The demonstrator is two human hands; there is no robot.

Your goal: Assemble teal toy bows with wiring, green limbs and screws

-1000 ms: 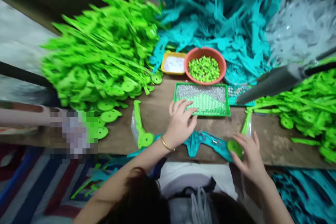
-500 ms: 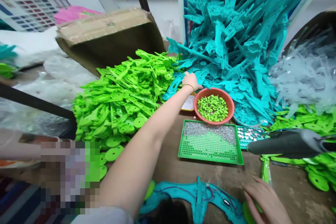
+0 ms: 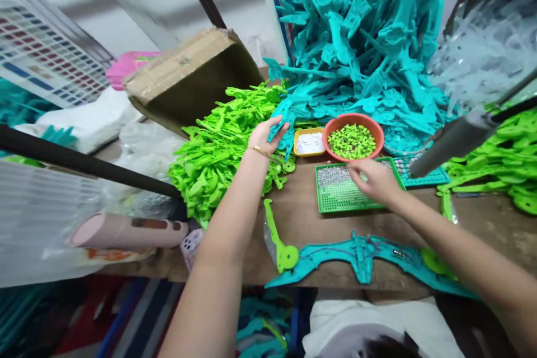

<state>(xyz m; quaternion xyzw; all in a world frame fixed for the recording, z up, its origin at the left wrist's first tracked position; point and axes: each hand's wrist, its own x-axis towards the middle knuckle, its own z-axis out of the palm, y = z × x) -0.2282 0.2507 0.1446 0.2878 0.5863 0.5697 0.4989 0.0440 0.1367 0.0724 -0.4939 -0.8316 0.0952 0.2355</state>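
Observation:
My left hand (image 3: pixel 265 135), a bracelet at its wrist, has its fingers closed around a teal plastic part (image 3: pixel 288 142) between the green and teal heaps. Above the green perforated tray (image 3: pixel 331 205), my right hand (image 3: pixel 375 180) is pinched; whatever its fingertips hold is hidden. Small metal pieces (image 3: pixel 331 175) fill the tray's far side. Just behind that hand stands a reddish bowl (image 3: pixel 380 133) of small green pieces. On the near table edge lies a long teal bow-shaped part (image 3: pixel 361 260) with thin wires, green discs (image 3: pixel 288 258) by its two ends.
A green parts heap (image 3: pixel 222 145) lies left and a tall teal heap (image 3: pixel 356 45) behind. A small yellow tray (image 3: pixel 297 149) holds white material. A dark grey tool (image 3: pixel 451 142) hangs at right, near a blue tray (image 3: pixel 436 177). A cardboard box (image 3: pixel 180 67) leans at back left.
My left hand has drawn back and left from the teal heap with a teal part. My right hand has moved from the bow-shaped part up over the green tray. The view has shifted.

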